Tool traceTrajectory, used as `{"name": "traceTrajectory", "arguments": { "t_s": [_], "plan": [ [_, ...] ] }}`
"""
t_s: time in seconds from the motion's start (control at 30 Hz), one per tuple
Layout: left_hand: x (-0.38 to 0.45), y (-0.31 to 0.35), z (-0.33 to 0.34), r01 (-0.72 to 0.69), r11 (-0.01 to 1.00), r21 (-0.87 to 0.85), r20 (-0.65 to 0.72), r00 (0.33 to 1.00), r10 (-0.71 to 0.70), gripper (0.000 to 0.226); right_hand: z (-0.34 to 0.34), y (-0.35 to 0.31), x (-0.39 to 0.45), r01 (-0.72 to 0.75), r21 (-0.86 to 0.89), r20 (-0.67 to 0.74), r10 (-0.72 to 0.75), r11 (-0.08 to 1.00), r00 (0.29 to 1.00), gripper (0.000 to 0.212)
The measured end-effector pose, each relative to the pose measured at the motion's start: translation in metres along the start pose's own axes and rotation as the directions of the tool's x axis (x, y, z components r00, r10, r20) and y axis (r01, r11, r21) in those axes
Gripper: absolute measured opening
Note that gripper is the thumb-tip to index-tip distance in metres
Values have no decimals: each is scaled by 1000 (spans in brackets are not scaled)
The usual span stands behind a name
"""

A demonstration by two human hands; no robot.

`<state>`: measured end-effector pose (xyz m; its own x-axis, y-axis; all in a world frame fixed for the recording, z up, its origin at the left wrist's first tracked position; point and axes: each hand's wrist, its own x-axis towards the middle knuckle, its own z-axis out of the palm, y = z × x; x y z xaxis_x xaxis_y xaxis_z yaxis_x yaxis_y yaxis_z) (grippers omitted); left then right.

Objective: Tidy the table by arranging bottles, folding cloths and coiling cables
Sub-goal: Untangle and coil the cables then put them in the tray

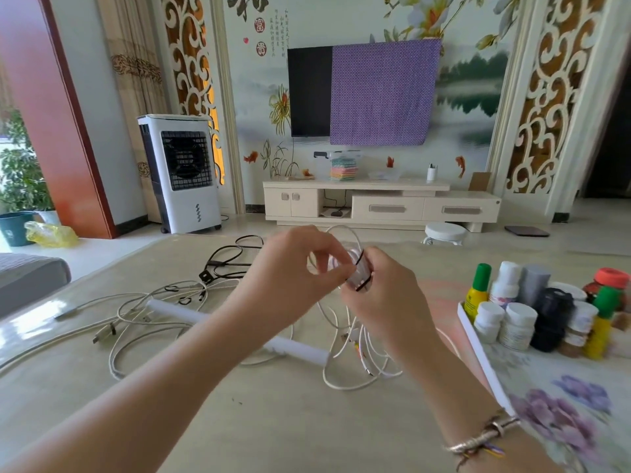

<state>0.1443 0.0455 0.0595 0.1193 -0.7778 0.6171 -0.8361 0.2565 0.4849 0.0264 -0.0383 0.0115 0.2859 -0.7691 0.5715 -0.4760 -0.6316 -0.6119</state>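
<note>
Both hands meet above the middle of the table. My right hand grips a bunch of white cable whose loops hang down to the table. A black elastic band runs round the fingers and the bunch. My left hand pinches at the top of the bunch with curled fingers. More loose white and grey cables lie tangled to the left, and a black cable lies further back. Bottles stand grouped in a white tray at the right.
A white tube lies across the table under the cables. A floral cloth covers the near right corner. Beyond the table stand a white stool, a TV cabinet and an air cooler.
</note>
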Motion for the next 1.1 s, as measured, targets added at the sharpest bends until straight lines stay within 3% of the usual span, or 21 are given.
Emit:
{"name": "traceTrajectory", "arguments": {
  "t_s": [0.1, 0.37, 0.47, 0.53, 0.63, 0.73, 0.8, 0.87, 0.97, 1.1],
  "plan": [
    [-5, -3, 9, 7, 972, 236, -61, 998, 8, 7, 2, -5, -4, 47, -47, 22, -46, 998, 999, 27],
    [-5, -5, 14, 51, 942, 333, -87, 996, -23, 16, 8, -10, -10, 164, -198, 42, -159, 966, 986, 21],
    [-1, -10, 16, 213, 967, 138, 4, 976, -216, 13, 9, -7, -11, 173, -237, 39, -168, 956, 985, 25],
    [4, -14, 13, 410, 903, -131, 157, 907, -390, 16, 7, -3, -9, 177, -229, 60, -168, 957, 984, 19],
    [4, -17, 13, 544, 812, -213, 257, 833, -491, 19, 6, -1, -9, 196, -214, 83, -183, 957, 980, 11],
    [2, -20, 23, 450, 889, -88, 111, 891, -440, 24, 6, -3, -10, 204, -244, 129, -177, 948, 976, 11],
    [-2, -22, 27, 302, 939, 162, -40, 953, -300, 27, 7, -3, -11, 232, -302, 147, -195, 925, 970, 14],
    [-5, -22, 27, 185, 925, 333, -98, 982, -161, 25, 7, -1, -11, 298, -368, 147, -261, 881, 954, 14],
    [-4, -28, 21, 166, 911, 377, -176, 979, -106, 17, 6, -3, -12, 377, -424, 144, -349, 824, 926, 10],
    [2, -42, 7, 259, 912, 319, -261, 949, -178, 18, 5, -9, -14, 392, -402, 3, -427, 828, 904, 10]
  ]
}}
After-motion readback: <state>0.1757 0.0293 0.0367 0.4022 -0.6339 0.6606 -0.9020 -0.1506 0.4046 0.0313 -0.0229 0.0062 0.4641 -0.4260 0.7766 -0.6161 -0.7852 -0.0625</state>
